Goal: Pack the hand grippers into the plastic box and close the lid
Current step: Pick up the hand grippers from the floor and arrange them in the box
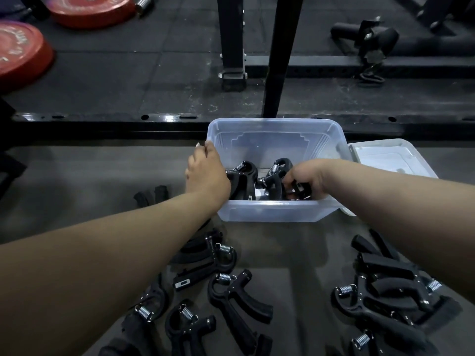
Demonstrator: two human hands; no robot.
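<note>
A clear plastic box [272, 210] stands open on the floor ahead of me. My left hand [205, 173] grips its left rim, fingers curled over the edge. My right hand [304, 179] reaches inside the box, and its fingers hold a black hand gripper [298, 190] low at the right. Two more black hand grippers lie in the box, one on the left [243, 178] and one in the middle [276, 170]. The clear lid [390, 158] lies flat on the floor to the right of the box.
Several loose black hand grippers lie on the floor near me, a group on the left [226, 296] and a heap on the right [385, 291]. A black rack beam [102, 122] and uprights [280, 55] run behind the box. Red weight plates [20, 52] sit far left.
</note>
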